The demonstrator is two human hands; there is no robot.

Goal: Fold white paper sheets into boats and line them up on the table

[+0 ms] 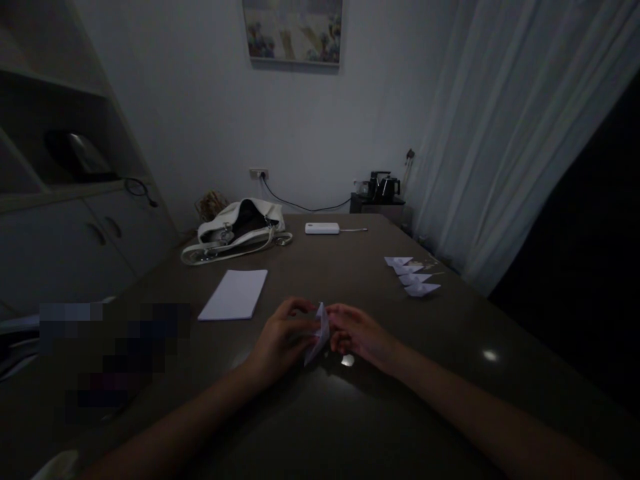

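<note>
A folded white paper boat [323, 328] is held on end between my two hands, above the near middle of the table. My left hand [286, 337] grips it from the left, with fingertips against its side. My right hand [361, 333] pinches it from the right near its upper part; the other fingers curl underneath. Farther right, several finished-looking paper boats [421, 289] stand in a row on the table. Left of my hands lies a stack of white paper sheets [234, 295].
On the dark table [345, 267] are a white handbag [245, 228] at the back left and a white power bank [322, 228] with a short cable at the back. A blurred-out patch [120, 360] covers the left side. A white curtain [480, 133] hangs on the right.
</note>
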